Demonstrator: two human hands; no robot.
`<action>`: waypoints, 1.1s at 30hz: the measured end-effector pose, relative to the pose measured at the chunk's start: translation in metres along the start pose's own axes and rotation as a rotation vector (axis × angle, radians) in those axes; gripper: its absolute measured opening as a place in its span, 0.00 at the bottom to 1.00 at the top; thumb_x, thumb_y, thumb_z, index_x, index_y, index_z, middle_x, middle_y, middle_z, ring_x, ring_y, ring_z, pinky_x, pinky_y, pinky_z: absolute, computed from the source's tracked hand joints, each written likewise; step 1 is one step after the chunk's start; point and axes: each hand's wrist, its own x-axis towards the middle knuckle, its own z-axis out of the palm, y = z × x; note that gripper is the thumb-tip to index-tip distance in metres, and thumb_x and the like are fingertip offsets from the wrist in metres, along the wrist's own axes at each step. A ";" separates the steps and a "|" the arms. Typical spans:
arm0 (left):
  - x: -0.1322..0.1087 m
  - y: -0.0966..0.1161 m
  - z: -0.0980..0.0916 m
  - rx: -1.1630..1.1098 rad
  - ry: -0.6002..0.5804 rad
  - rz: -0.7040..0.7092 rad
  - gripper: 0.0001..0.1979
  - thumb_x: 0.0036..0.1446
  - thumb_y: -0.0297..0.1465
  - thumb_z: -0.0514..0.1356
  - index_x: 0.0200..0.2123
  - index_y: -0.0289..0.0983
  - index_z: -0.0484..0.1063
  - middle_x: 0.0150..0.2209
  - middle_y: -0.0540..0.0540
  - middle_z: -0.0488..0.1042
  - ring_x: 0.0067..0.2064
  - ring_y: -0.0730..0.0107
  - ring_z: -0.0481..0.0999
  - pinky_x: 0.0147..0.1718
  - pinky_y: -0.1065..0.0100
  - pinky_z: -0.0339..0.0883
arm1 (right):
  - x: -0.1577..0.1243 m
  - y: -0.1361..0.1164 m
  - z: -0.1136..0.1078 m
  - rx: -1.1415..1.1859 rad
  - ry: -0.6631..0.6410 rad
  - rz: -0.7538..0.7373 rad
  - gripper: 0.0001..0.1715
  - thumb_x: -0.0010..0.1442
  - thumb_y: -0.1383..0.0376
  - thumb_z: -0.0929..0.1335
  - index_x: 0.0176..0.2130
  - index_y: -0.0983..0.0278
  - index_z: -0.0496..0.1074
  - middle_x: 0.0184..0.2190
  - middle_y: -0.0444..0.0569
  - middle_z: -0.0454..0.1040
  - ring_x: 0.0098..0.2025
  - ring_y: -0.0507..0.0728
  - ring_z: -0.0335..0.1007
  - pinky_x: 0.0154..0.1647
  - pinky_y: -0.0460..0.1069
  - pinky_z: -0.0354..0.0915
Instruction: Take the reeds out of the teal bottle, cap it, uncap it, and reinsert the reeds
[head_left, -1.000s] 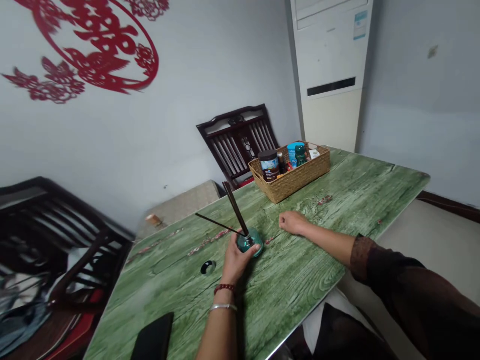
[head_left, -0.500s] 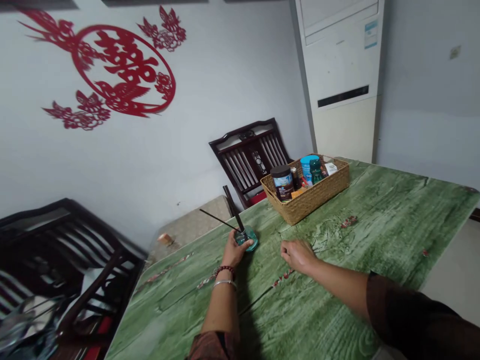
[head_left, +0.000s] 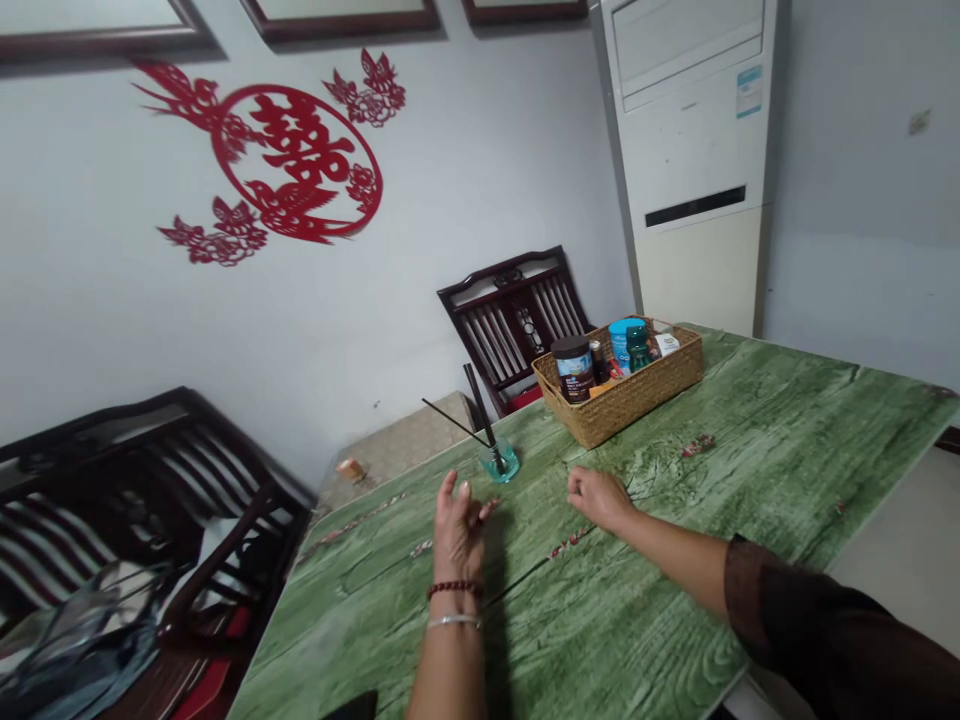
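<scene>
The little teal glass bottle [head_left: 501, 464] with dark sticks [head_left: 480, 412] poking out of it sits on the green surface [head_left: 750, 420], pretty much center frame, and nothing's holding it. The left hand [head_left: 457, 530] is just below it in the frame, near but not touching, grip open with the fingers spread. The right hand [head_left: 596, 497] rests on the surface to the lower right of the bottle, grip curled closed on nothing. A wicker basket [head_left: 637, 398] of jars sits to the upper right.
</scene>
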 end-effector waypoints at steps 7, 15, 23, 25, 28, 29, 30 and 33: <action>-0.077 0.033 -0.009 -0.483 -0.305 -0.028 0.39 0.54 0.16 0.62 0.65 0.50 0.61 0.21 0.60 0.59 0.17 0.85 0.60 0.20 0.80 0.60 | 0.004 -0.055 -0.049 0.837 -0.250 -0.077 0.26 0.50 0.67 0.69 0.50 0.60 0.72 0.16 0.30 0.48 0.18 0.46 0.38 0.21 0.43 0.43; -0.093 0.012 -0.017 -0.568 -0.381 -0.011 0.43 0.54 0.13 0.58 0.68 0.52 0.55 0.22 0.59 0.65 0.17 0.86 0.63 0.19 0.81 0.61 | -0.018 -0.103 -0.077 1.452 -0.438 -0.288 0.42 0.51 0.66 0.74 0.63 0.55 0.61 0.16 0.28 0.46 0.18 0.46 0.34 0.20 0.44 0.44; -0.092 -0.019 -0.029 -0.516 -0.203 -0.110 0.36 0.53 0.21 0.64 0.62 0.54 0.64 0.22 0.59 0.62 0.16 0.88 0.57 0.18 0.83 0.56 | -0.023 0.003 -0.006 1.401 -0.388 0.094 0.41 0.46 0.66 0.72 0.60 0.54 0.64 0.14 0.28 0.42 0.18 0.47 0.30 0.22 0.44 0.38; -0.092 -0.018 -0.029 -0.452 -0.190 -0.093 0.36 0.51 0.23 0.66 0.61 0.55 0.65 0.22 0.59 0.60 0.17 0.88 0.55 0.19 0.83 0.55 | -0.024 0.005 -0.007 1.370 -0.374 0.099 0.40 0.47 0.65 0.72 0.59 0.54 0.64 0.15 0.28 0.42 0.18 0.47 0.31 0.23 0.45 0.39; -0.096 -0.018 -0.029 -0.409 -0.196 -0.074 0.35 0.51 0.25 0.67 0.60 0.56 0.66 0.21 0.59 0.55 0.16 0.87 0.53 0.18 0.83 0.54 | -0.023 0.002 -0.011 1.345 -0.388 0.090 0.39 0.46 0.64 0.72 0.58 0.55 0.65 0.15 0.28 0.42 0.18 0.47 0.31 0.23 0.45 0.39; -0.097 -0.017 -0.029 -0.414 -0.198 -0.071 0.34 0.51 0.24 0.67 0.60 0.56 0.66 0.21 0.59 0.54 0.16 0.87 0.52 0.18 0.83 0.54 | -0.023 0.001 -0.011 1.341 -0.387 0.086 0.39 0.46 0.63 0.72 0.58 0.55 0.65 0.15 0.28 0.42 0.18 0.47 0.31 0.23 0.44 0.40; -0.096 -0.016 -0.028 -0.428 -0.197 -0.067 0.33 0.52 0.24 0.67 0.59 0.54 0.67 0.20 0.59 0.53 0.16 0.86 0.52 0.18 0.82 0.54 | -0.022 0.001 -0.010 1.335 -0.378 0.087 0.38 0.46 0.63 0.71 0.57 0.55 0.65 0.15 0.28 0.42 0.18 0.47 0.31 0.23 0.44 0.40; -0.084 -0.007 -0.024 -0.457 -0.139 -0.072 0.25 0.55 0.30 0.67 0.56 0.49 0.70 0.20 0.59 0.54 0.18 0.85 0.55 0.20 0.82 0.58 | -0.018 -0.002 0.001 1.221 -0.261 0.141 0.35 0.47 0.62 0.69 0.55 0.58 0.66 0.16 0.29 0.43 0.17 0.47 0.34 0.23 0.44 0.44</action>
